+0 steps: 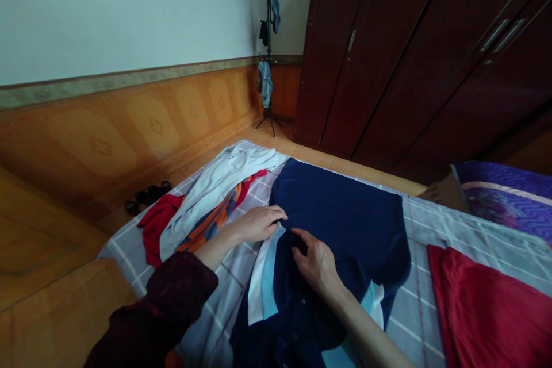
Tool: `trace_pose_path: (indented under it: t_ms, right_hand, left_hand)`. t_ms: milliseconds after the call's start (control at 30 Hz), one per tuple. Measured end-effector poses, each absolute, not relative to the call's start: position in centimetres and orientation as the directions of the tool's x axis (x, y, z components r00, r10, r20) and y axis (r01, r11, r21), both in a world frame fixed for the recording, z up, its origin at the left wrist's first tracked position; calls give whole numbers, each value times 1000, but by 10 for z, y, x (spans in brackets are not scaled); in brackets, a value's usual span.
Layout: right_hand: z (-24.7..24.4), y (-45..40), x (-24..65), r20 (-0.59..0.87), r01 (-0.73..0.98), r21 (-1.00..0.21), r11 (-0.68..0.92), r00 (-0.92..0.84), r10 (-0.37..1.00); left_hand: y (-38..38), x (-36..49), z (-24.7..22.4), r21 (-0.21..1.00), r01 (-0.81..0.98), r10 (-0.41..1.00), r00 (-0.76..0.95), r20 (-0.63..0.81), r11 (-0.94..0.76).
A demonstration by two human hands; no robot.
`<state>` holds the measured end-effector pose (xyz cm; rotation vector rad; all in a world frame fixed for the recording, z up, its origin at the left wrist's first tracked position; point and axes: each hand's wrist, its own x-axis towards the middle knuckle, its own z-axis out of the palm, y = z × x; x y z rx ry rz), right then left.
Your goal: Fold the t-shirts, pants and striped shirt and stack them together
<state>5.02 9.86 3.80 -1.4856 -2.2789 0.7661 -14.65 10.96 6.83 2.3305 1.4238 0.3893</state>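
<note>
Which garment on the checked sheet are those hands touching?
The navy garment with white and light-blue strips: the left hand and right hand are both on it. The pale garment and red cloth flank it.

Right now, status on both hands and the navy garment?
Left hand at striped band. Right hand on navy garment. Garment spread, near end rumpled. Red cloth apart, right side.
</note>
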Motion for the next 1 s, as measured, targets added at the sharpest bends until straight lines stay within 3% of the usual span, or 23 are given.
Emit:
trace_pose_path:
  t_ms: [200,500,633,800,1000]
  right_hand:
    - [39,101,51,-78,794,-544,270,-369,926]
    - [52,109,57,-244,859,-451,240,-378,893]
    - [54,111,59,-191,864,-446,233,-346,919]
    - [53,109,58,-89,905,-316,285,-327,941]
    - [49,104,55,-44,847,-395,356,-404,914]
  left_hand:
    - [124,-158,47,444,832,930,368,10,-334]
    - [129,-177,40,532,813,962,274,11,-238]
    - [128,-178,40,539,813,966,260,1,-220]
    - [126,-178,39,499,842,974,228,14,-204]
    - [124,-176,49,443,877,982,185,48,-187]
